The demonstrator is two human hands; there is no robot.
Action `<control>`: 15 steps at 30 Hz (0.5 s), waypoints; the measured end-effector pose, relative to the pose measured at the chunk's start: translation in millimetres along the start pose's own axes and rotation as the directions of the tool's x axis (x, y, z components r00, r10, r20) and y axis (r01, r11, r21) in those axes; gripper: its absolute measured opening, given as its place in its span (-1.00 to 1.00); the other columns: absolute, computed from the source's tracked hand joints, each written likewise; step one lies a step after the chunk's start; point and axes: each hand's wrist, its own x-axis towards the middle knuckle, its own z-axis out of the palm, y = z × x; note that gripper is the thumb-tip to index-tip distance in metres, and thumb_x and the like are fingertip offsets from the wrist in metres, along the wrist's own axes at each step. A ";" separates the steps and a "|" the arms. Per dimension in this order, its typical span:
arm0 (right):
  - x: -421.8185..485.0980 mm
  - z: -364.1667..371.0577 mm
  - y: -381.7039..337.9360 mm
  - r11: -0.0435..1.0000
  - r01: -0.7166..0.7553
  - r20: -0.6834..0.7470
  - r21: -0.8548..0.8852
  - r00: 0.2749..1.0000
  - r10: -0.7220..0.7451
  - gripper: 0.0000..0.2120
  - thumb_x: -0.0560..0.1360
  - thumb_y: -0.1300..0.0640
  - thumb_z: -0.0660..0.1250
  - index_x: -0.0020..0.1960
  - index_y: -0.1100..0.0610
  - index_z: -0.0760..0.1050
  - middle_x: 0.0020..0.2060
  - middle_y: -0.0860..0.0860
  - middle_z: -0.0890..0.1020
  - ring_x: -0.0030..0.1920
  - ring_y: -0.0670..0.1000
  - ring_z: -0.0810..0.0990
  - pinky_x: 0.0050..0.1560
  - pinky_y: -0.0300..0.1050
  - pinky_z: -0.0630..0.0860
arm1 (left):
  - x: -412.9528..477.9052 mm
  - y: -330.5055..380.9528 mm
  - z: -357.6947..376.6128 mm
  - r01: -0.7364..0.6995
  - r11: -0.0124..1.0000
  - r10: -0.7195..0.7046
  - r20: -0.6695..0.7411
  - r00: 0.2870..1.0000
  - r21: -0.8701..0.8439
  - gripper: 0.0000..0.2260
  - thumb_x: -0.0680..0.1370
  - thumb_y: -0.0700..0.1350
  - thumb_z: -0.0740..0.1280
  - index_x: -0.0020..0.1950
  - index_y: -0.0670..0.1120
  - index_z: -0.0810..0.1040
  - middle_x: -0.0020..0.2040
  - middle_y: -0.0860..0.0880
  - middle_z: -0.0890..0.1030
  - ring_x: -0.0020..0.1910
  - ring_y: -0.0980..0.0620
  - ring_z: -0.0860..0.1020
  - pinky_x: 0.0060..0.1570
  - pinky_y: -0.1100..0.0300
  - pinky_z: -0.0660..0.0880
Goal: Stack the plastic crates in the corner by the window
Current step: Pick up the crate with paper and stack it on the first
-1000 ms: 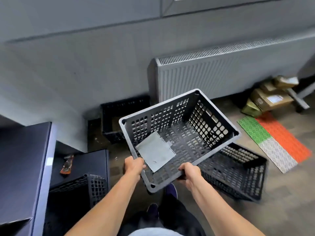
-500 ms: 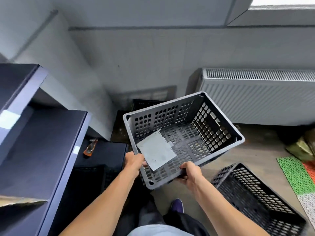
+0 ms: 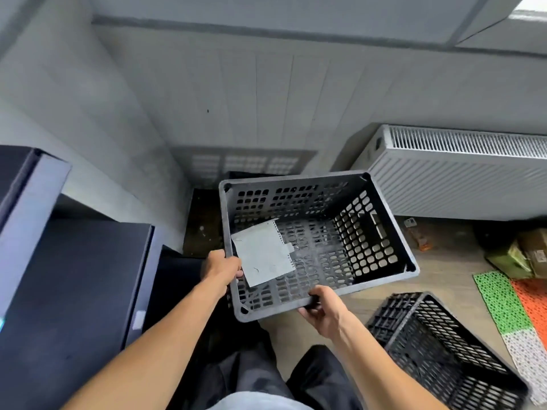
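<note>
I hold a grey perforated plastic crate (image 3: 381, 229) in the air, in front of the corner beside the radiator. My left hand (image 3: 221, 266) grips its left rim, and my right hand (image 3: 321, 309) grips its near rim. A sheet of paper (image 3: 262, 254) lies on the crate's floor. Behind and below it, only the top edge of a black crate (image 3: 245, 174) shows in the corner. Another black crate (image 3: 444, 347) stands on the floor at the lower right.
A white radiator (image 3: 461, 176) runs along the wall to the right. Dark cabinets (image 3: 68, 279) stand at the left. A green, orange and white mat (image 3: 509, 306) and some packages (image 3: 529, 255) lie on the floor at the right.
The held crate has turned level with the wall and moved closer to the corner. The view has shifted left and nearer the wall. Both hands keep their grip.
</note>
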 end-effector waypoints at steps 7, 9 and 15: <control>24.0 46.3 -10.3 0.985 -0.107 0.074 0.137 0.992 0.098 -0.91 0.54 0.21 0.26 -0.10 0.22 0.40 -0.07 0.22 0.48 -0.14 0.16 0.53 -0.47 -0.04 0.63 | 81.4 21.2 -26.5 0.004 0.993 -0.013 0.079 0.997 0.120 -0.57 0.18 -0.22 0.32 0.05 -0.19 0.54 -0.25 -0.08 0.63 -0.37 -0.05 0.67 -0.03 -0.19 0.63; 37.6 55.6 -16.1 0.978 -0.144 0.083 0.151 0.988 0.132 -0.92 0.54 0.22 0.25 -0.10 0.24 0.40 -0.01 0.25 0.46 -0.03 0.20 0.50 -0.46 0.00 0.63 | 91.4 28.2 -26.6 0.008 0.988 -0.020 0.078 0.997 0.156 -0.50 0.21 -0.19 0.33 0.16 -0.20 0.53 -0.09 -0.15 0.66 -0.37 0.04 0.67 -0.04 -0.05 0.61; 85.1 84.6 -35.8 0.954 -0.216 0.115 0.206 0.974 0.195 -0.88 0.54 0.29 0.20 -0.18 0.24 0.40 -0.16 0.23 0.48 -0.18 0.16 0.50 -0.44 0.08 0.64 | 133.0 38.3 -10.7 -0.006 0.991 0.001 0.036 0.999 0.135 -0.33 0.46 -0.28 0.35 0.55 -0.18 0.22 0.34 -0.12 0.52 -0.21 0.12 0.62 -0.11 0.19 0.47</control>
